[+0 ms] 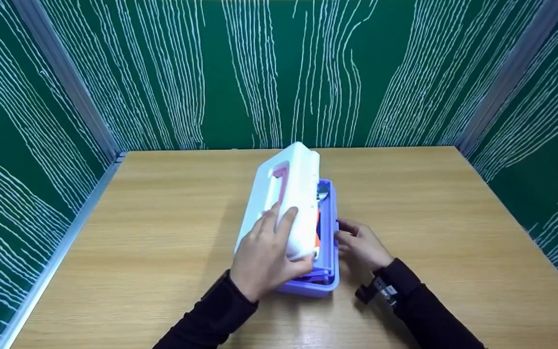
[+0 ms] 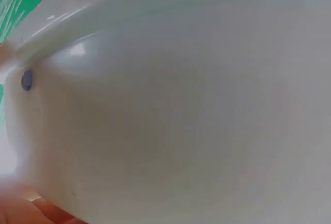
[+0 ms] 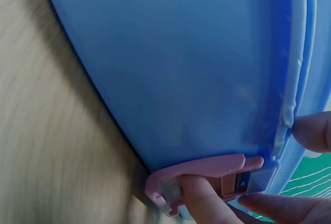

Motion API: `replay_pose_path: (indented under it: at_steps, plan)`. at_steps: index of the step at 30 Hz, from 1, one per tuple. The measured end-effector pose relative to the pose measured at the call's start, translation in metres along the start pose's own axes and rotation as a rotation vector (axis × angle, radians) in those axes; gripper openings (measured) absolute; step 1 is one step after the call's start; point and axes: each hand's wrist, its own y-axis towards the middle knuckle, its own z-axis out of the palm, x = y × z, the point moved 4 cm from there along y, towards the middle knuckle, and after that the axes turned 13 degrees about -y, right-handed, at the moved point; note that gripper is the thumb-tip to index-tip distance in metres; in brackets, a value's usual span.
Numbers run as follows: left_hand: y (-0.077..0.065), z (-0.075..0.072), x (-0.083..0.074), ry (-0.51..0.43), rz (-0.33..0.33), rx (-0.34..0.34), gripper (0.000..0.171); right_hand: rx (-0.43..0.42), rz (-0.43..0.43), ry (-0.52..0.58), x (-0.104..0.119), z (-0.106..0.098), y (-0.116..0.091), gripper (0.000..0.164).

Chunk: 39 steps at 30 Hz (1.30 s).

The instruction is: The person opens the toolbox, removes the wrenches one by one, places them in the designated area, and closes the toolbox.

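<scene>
A purple-blue toolbox [image 1: 333,252] stands on the table with its white lid [image 1: 303,194] partly raised and tilted to the left. My left hand [image 1: 267,254] grips the lid, fingers over its top and thumb at the near lower edge. Close up, the lid's smooth white surface [image 2: 181,105] fills the left wrist view. On the box's right side, my right hand [image 1: 364,245] holds the wall, one finger on the pink latch [image 3: 212,167] and others at the rim. Through the gap show an orange item [image 1: 317,240] and a shiny metal one [image 1: 323,195], both mostly hidden.
The wooden table [image 1: 162,218] spreads out on both sides of the box. Green panels [image 1: 288,72] with white wavy lines enclose its back and sides, joined by grey posts [image 1: 511,72]. A small camera [image 1: 378,291] is strapped to the right wrist.
</scene>
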Motion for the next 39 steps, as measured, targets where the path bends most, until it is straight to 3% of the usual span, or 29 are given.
replay_pose_path:
  at_steps: [11,18,28,39]
  plan:
    - [-0.001,-0.015,0.016,-0.172,-0.147,-0.007,0.081,0.047,-0.008,0.043,-0.004,0.0,0.0,0.061]
    - [-0.004,-0.028,0.032,-0.312,-0.311,-0.007,0.079,0.003,-0.018,-0.035,-0.005,0.001,0.002,0.06]
    - [-0.023,-0.049,0.076,-0.485,-0.475,-0.108,0.072,-0.029,0.009,-0.09,-0.004,0.006,0.004,0.059]
    - [-0.051,-0.063,0.126,-0.705,-0.674,-0.107,0.058,-0.021,-0.03,-0.118,-0.003,0.007,0.004,0.055]
